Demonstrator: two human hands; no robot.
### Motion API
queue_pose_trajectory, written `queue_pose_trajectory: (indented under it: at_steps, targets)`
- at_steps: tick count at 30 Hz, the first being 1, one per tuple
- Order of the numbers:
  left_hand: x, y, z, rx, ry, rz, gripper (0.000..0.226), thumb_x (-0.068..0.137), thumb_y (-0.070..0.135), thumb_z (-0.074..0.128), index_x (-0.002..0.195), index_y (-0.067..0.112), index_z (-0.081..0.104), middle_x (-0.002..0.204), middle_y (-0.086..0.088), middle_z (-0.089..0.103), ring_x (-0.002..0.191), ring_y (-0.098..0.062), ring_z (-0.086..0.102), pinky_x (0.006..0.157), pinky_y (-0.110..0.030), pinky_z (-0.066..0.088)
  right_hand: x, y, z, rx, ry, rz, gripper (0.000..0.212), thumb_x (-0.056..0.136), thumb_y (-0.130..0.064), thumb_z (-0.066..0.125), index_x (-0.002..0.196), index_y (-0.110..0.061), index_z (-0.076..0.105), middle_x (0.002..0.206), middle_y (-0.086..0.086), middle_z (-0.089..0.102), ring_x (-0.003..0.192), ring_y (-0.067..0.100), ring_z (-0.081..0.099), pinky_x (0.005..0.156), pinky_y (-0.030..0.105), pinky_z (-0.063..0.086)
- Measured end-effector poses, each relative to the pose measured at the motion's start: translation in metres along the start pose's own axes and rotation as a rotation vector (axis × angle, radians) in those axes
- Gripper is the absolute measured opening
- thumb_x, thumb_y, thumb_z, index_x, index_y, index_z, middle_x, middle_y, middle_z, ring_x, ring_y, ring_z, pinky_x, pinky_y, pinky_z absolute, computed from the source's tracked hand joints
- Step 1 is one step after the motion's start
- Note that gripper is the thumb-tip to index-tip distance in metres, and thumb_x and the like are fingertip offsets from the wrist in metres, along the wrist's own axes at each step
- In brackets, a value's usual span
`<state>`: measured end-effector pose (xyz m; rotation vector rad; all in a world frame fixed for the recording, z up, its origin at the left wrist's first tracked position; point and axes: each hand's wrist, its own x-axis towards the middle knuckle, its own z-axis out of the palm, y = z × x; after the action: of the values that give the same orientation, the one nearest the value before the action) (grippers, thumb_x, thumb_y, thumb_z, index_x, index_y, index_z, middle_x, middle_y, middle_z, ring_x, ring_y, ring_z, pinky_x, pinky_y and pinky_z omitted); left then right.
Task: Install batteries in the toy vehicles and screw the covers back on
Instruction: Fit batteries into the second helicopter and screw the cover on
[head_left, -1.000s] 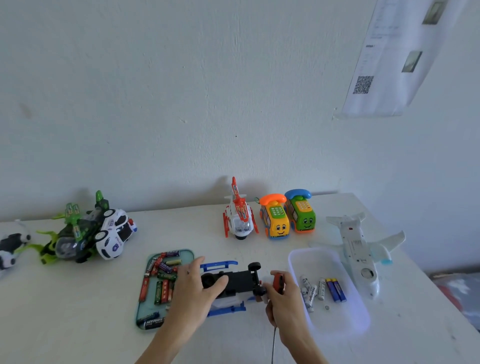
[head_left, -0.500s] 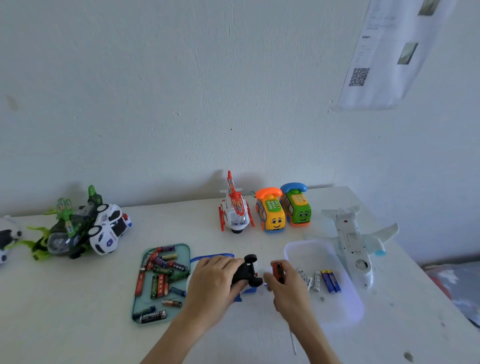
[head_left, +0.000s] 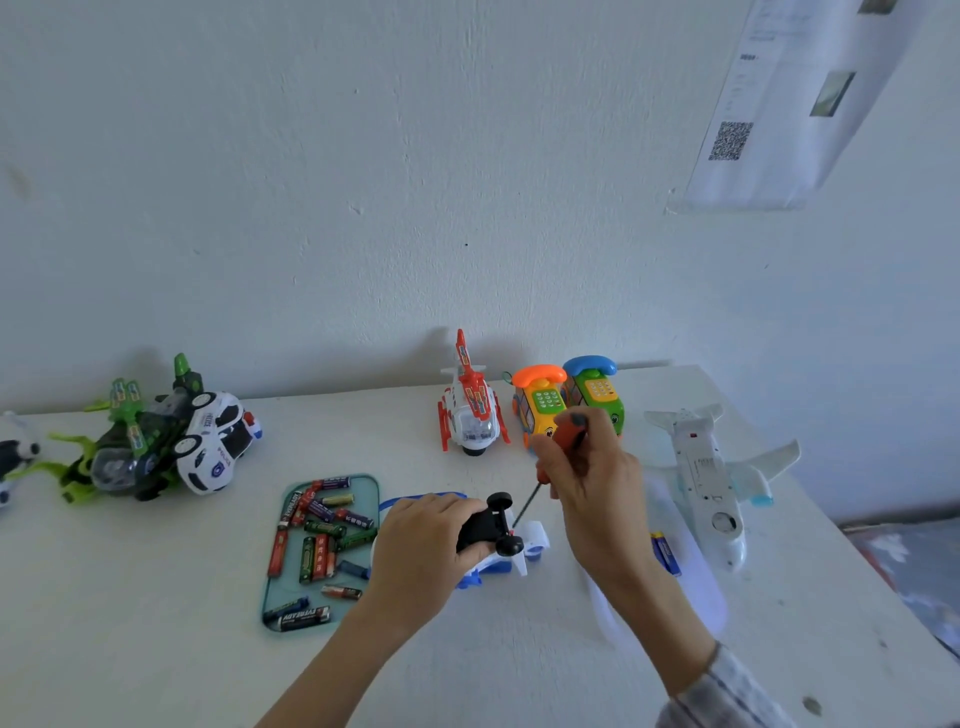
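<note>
Near the front edge of the desk (head_left: 156, 649) we see the left hand (head_left: 423, 551) curled over a toy car (head_left: 493, 535) lying belly-up – black chassis and two black wheels on top, white and blue body underneath – holding it down on the surface. Our right hand (head_left: 587, 483) is clenched round the orange handle of a screwdriver (head_left: 550, 467), shaft slanting down-left w/ the tip at the car's underside, between the two wheels; whether it sits in a screw we can't tell. Left of the car, just beside it, lies a teal tray (head_left: 371, 486) w/ a loose heap of batteries (head_left: 322, 540) – red, green, dark ones, several crossing each other. Right of the car, mostly hidden by the right forearm, is a clear plastic bin (head_left: 696, 587) w/ blue batteries (head_left: 665, 553) showing inside. Further right a white toy airplane (head_left: 711, 483) lies upside down, nose toward us. At the back, by the wall, stand a red-and-white toy helicopter (head_left: 470, 410), an orange phone car (head_left: 537, 402) and a green phone car (head_left: 595, 387), side by side. Far left is a cluster: a police car (head_left: 218, 441) tipped against a green toy (head_left: 124, 447).
</note>
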<state>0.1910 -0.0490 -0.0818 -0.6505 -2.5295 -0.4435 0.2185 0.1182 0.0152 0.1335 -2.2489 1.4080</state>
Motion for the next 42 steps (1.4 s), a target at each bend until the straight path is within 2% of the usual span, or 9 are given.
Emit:
queue_pose_trajectory:
  at_steps: [4, 10, 18, 21, 25, 29, 32, 36, 42]
  targets:
    - [-0.001, 0.001, 0.000, 0.016, 0.015, 0.005, 0.041, 0.054, 0.044, 0.090, 0.087, 0.025, 0.073, 0.067, 0.015, 0.066, 0.056, -0.007, 0.059, 0.052, -0.024, 0.047, -0.002, 0.007, 0.012, -0.026, -0.012, -0.051, 0.019, 0.089, -0.023, 0.062, 0.094, -0.019, 0.044, 0.066, 0.004, 0.056, 0.057, 0.025, 0.054, 0.052, 0.038, 0.045]
    - [-0.003, 0.002, -0.001, 0.022, 0.016, 0.010, 0.042, 0.056, 0.045, 0.089, 0.088, 0.024, 0.073, 0.068, 0.015, 0.066, 0.057, -0.006, 0.060, 0.054, -0.023, 0.048, -0.002, 0.012, 0.018, -0.074, -0.052, -0.118, 0.024, 0.090, -0.023, 0.063, 0.090, -0.027, 0.039, 0.062, -0.004, 0.054, 0.058, 0.017, 0.052, 0.047, 0.017, 0.038]
    - [-0.003, 0.001, 0.001, 0.015, -0.003, 0.001, 0.043, 0.057, 0.047, 0.087, 0.090, 0.024, 0.072, 0.069, 0.015, 0.067, 0.058, -0.006, 0.060, 0.055, -0.022, 0.049, -0.001, 0.015, 0.018, -0.047, -0.033, -0.126, 0.018, 0.088, -0.036, 0.055, 0.090, -0.026, 0.040, 0.061, -0.011, 0.048, 0.057, 0.018, 0.051, 0.048, 0.012, 0.035]
    - [-0.003, 0.001, 0.001, 0.013, -0.006, 0.000, 0.043, 0.057, 0.047, 0.087, 0.090, 0.024, 0.072, 0.069, 0.015, 0.067, 0.059, -0.006, 0.061, 0.056, -0.022, 0.050, -0.001, 0.016, 0.019, -0.045, -0.032, -0.124, 0.018, 0.087, -0.037, 0.055, 0.090, -0.027, 0.041, 0.062, -0.010, 0.049, 0.055, 0.017, 0.054, 0.048, 0.018, 0.039]
    - [-0.004, 0.001, 0.001, 0.015, -0.011, 0.002, 0.043, 0.057, 0.047, 0.087, 0.090, 0.025, 0.072, 0.070, 0.016, 0.067, 0.060, -0.005, 0.061, 0.057, -0.021, 0.049, -0.002, 0.019, 0.020, -0.050, -0.043, -0.119, 0.021, 0.090, -0.025, 0.062, 0.090, -0.025, 0.041, 0.063, -0.002, 0.053, 0.056, 0.021, 0.055, 0.049, 0.025, 0.043]
    - [-0.006, 0.002, 0.001, 0.018, -0.010, -0.004, 0.044, 0.057, 0.048, 0.087, 0.091, 0.025, 0.072, 0.071, 0.016, 0.067, 0.061, -0.004, 0.061, 0.058, -0.020, 0.048, -0.002, 0.016, 0.019, -0.057, -0.065, -0.120, 0.022, 0.089, -0.026, 0.063, 0.092, -0.031, 0.042, 0.069, -0.003, 0.057, 0.060, 0.018, 0.057, 0.053, 0.020, 0.045]
    - [-0.006, 0.003, 0.002, 0.002, -0.007, -0.007, 0.043, 0.057, 0.049, 0.087, 0.090, 0.026, 0.072, 0.070, 0.017, 0.067, 0.061, -0.004, 0.060, 0.058, -0.021, 0.047, -0.001, 0.013, 0.018, -0.021, -0.075, -0.102, 0.034, 0.088, -0.024, 0.065, 0.096, -0.043, 0.038, 0.073, -0.003, 0.057, 0.065, 0.019, 0.060, 0.058, 0.022, 0.048]
    - [-0.006, 0.003, 0.001, 0.008, 0.005, -0.006, 0.041, 0.057, 0.048, 0.087, 0.088, 0.027, 0.071, 0.069, 0.017, 0.066, 0.059, -0.004, 0.059, 0.057, -0.019, 0.044, 0.002, 0.017, 0.015, 0.141, -0.056, -0.048, 0.052, 0.088, -0.008, 0.064, 0.097, -0.051, 0.037, 0.072, 0.000, 0.059, 0.060, 0.019, 0.060, 0.055, 0.023, 0.049]
    - [-0.006, 0.002, 0.002, 0.007, 0.020, -0.002, 0.042, 0.057, 0.050, 0.086, 0.089, 0.028, 0.071, 0.072, 0.019, 0.067, 0.061, -0.003, 0.061, 0.059, -0.019, 0.045, 0.021, 0.032, 0.002, 0.431, -0.183, 0.097, 0.037, 0.090, 0.010, 0.049, 0.097, -0.026, 0.047, 0.076, 0.012, 0.066, 0.060, 0.023, 0.058, 0.050, 0.028, 0.045]
